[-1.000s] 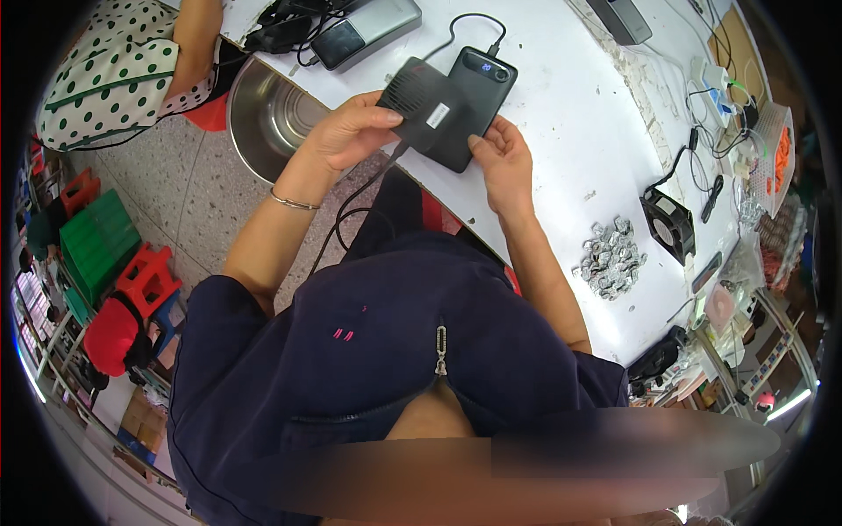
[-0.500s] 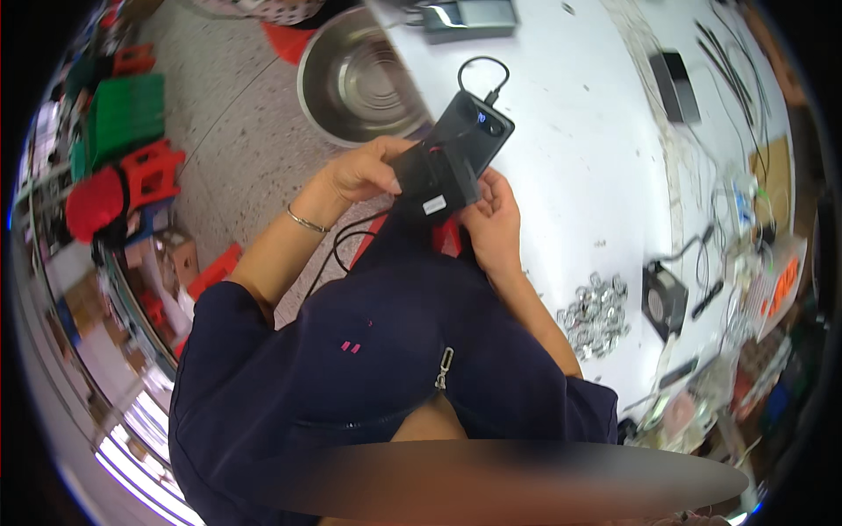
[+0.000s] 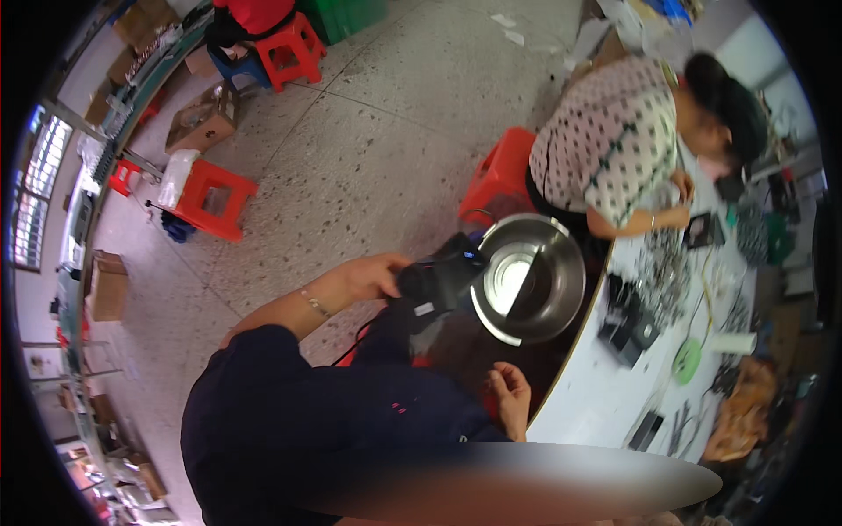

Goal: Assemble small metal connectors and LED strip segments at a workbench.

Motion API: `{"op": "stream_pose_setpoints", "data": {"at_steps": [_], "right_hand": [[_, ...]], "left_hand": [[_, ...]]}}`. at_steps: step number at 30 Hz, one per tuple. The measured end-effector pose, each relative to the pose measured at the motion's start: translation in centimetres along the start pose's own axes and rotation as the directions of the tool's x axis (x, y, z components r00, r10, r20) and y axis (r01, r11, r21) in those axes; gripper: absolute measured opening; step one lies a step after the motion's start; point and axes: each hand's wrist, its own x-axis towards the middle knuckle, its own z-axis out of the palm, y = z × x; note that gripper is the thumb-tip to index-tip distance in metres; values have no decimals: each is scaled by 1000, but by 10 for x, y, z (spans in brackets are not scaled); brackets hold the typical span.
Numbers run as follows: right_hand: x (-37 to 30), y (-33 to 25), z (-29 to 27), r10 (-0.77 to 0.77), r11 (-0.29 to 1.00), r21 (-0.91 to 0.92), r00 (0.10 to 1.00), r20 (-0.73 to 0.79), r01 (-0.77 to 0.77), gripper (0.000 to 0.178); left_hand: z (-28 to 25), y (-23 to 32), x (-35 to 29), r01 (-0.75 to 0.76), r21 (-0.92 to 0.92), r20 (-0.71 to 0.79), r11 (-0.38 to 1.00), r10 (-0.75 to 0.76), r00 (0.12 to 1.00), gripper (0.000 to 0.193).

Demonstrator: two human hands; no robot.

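Observation:
My left hand [image 3: 375, 277] is closed around the near left side of a black phone-like device [image 3: 447, 270] with a small blue light and a white label. A black cable hangs from it beside my lap. The device is blurred, and my fingers beneath it are hidden. My right hand [image 3: 510, 396] is off the device, low beside the table edge. Its fingers are loosely curled and slightly apart, with nothing visible in them. Just beyond the device stands a round steel basin [image 3: 568, 285].
A person in a spotted top [image 3: 605, 131] works with both hands at the white table [image 3: 570, 399]. Small metal parts [image 3: 662, 276] and a black device [image 3: 627, 333] lie on it. Red stools [image 3: 210, 197] and cardboard boxes [image 3: 203, 118] stand on the floor.
My view has swung left, bringing the co-worker and more floor into sight. My right hand has come away from the device and dropped toward my side. My left hand still holds it.

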Motion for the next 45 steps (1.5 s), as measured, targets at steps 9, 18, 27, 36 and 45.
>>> {"op": "stream_pose_setpoints", "data": {"at_steps": [9, 18, 27, 36, 45], "right_hand": [[175, -83, 160, 133, 973, -213, 965, 224, -85, 19], [353, -150, 274, 369, 917, -275, 875, 312, -289, 24], [631, -292, 509, 254, 862, -500, 785, 565, 81, 31], [823, -472, 670, 17, 616, -614, 771, 637, 493, 26], [1040, -628, 705, -89, 68, -821, 823, 560, 566, 31]], "left_hand": [[-147, 125, -105, -354, -150, -457, 923, 252, 853, 56], [-246, 250, -149, -515, -90, -730, 852, 296, 617, 52], [-335, 440, -87, -647, -3, -749, 762, 427, 506, 51], [-515, 657, -1, -620, -36, -677, 784, 438, 592, 44], [-628, 881, 65, -674, -55, -611, 737, 509, 606, 40]]}}
